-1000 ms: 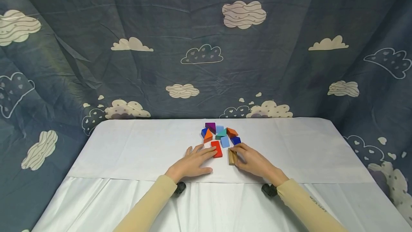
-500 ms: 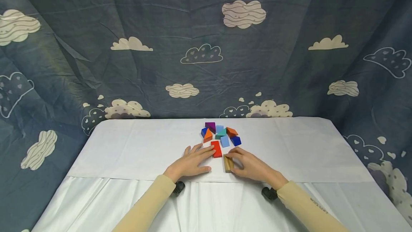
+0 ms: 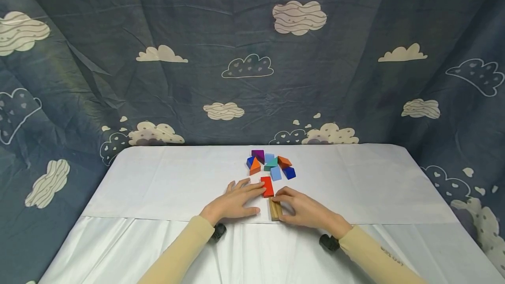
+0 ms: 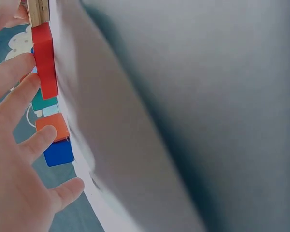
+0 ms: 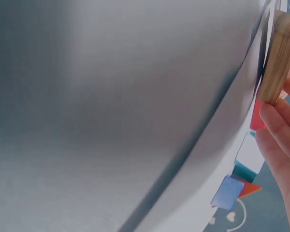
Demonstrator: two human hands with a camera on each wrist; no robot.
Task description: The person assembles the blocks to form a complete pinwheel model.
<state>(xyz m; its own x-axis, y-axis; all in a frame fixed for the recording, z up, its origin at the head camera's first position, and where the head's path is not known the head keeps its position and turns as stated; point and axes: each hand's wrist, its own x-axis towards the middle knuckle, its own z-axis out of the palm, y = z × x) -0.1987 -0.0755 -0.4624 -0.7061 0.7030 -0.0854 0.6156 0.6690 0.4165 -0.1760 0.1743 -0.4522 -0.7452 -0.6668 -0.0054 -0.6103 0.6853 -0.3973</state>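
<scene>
My right hand (image 3: 301, 208) pinches a bare wooden block (image 3: 275, 209) between thumb and fingers, low over the white tabletop. In the right wrist view the wooden block (image 5: 279, 58) shows its grain, with fingertips at its ends. A red rectangular block (image 3: 267, 186) lies just beyond it, its near end right at the wooden block's far end. My left hand (image 3: 232, 200) is spread flat, two straight fingertips touching the red block's left side. In the left wrist view the red block (image 4: 45, 63) runs in line with the wooden block (image 4: 38, 12).
Behind the red block sits a cluster of small blocks: a purple one (image 3: 258, 156), an orange triangle (image 3: 255, 166), a green triangle (image 3: 271, 165), a light blue one (image 3: 275, 173), a dark blue one (image 3: 289, 172) and others. A patterned cloud curtain (image 3: 252, 91) hangs behind the white table (image 3: 165, 187).
My right hand has brought the wooden block leftward and toward me, to the red block's near end. The red block has shifted slightly toward me. My left hand stays nearly in place.
</scene>
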